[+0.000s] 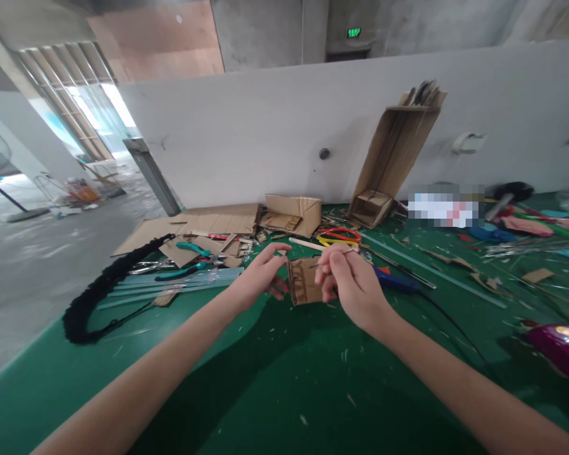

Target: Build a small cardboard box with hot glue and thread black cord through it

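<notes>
A small cardboard piece with darker markings stands between my hands over the green table. My left hand is at its left edge, with fingers apart and curved; nothing shows in its grasp. On the right, my right hand has its fingers curled in a pinch in front of the cardboard's right part, around something thin and dark that is too small to name. Just behind the hands lie a pale stick and scissors or pliers with red and yellow handles.
Teal-handled pliers, pale blue strips and a fuzzy black strand lie left. Cardboard sheets lie behind. A tall cardboard holder leans on the wall. A blue tool with a cord and a magenta object are right.
</notes>
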Available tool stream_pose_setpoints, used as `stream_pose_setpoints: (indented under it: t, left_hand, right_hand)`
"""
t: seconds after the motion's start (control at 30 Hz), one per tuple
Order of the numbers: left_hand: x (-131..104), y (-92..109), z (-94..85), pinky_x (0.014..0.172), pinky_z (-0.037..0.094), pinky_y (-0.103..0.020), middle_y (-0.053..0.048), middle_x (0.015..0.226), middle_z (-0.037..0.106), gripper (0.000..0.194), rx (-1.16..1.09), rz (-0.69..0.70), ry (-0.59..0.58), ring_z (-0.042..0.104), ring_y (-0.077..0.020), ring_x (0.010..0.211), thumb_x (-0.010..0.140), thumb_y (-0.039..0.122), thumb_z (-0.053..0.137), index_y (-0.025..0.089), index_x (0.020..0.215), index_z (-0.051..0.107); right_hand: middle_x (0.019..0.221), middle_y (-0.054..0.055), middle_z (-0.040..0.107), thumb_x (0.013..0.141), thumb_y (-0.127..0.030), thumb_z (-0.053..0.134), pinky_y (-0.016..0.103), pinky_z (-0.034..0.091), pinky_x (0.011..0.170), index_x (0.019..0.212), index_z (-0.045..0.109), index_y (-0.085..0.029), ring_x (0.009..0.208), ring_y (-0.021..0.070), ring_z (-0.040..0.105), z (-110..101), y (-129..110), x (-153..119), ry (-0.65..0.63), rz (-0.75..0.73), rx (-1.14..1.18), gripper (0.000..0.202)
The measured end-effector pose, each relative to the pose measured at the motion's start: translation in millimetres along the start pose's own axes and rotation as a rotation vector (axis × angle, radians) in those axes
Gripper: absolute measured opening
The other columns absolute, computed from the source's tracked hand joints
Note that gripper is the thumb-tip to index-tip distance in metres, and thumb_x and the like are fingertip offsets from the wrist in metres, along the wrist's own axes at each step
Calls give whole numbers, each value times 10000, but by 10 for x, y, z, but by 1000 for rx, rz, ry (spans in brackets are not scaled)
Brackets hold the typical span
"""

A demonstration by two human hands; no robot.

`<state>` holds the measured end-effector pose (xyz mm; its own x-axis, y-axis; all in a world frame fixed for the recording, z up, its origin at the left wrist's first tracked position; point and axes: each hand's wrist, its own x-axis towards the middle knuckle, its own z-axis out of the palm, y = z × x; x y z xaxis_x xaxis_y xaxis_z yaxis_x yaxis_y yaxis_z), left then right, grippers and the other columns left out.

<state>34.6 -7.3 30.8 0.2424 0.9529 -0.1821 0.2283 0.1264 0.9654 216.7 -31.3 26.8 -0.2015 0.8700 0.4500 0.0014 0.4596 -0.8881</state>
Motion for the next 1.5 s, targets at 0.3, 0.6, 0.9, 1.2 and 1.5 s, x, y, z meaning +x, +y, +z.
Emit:
stream_pose_setpoints:
  t: [0.3, 0.6, 0.9, 1.2, 1.5]
  left_hand:
    - [7, -165, 15, 636, 568, -319, -148, 1413, 306, 715, 207, 297, -54, 567, -205, 923, 775, 536, 592, 229, 1359, 316]
    - [15, -231, 67, 627, 511, -307, -78, 1064, 595, 746, 440, 456, -27, 612, -166, 737, 684, 428, 718, 225, 1304, 356]
    - [4, -253, 47, 600, 504, -302, -78, 975, 620, 722, 509, 430, -57, 604, -165, 703, 672, 467, 717, 184, 1262, 414]
    - [11, -266, 46, 598, 505, -306, -78, 963, 615, 744, 484, 405, -61, 606, -172, 717, 659, 453, 726, 181, 1271, 403]
    - [-1, -241, 48, 602, 485, -296, -61, 967, 607, 666, 537, 451, -50, 590, -159, 709, 671, 454, 714, 193, 1214, 431]
  right_hand:
    - [736, 13, 567, 878, -528, 457, 224, 538, 440, 816, 520, -191, 638, 131, 623, 26, 161, 571, -27, 102, 85, 349]
    - [611, 3, 618, 947, -446, 361, 197, 456, 445, 803, 527, -165, 426, 74, 544, -51, -10, 449, -232, 6, -267, 357]
    - [601, 2, 578, 971, -407, 289, 219, 476, 507, 804, 503, -163, 489, 89, 555, -39, 46, 410, -314, -17, -349, 365]
    - [618, 7, 586, 971, -391, 294, 222, 470, 526, 814, 513, -158, 506, 88, 560, -45, 62, 387, -307, -41, -380, 357]
    - [606, 8, 590, 971, -384, 293, 228, 475, 526, 803, 515, -155, 507, 93, 570, -35, 38, 377, -292, -29, -393, 360]
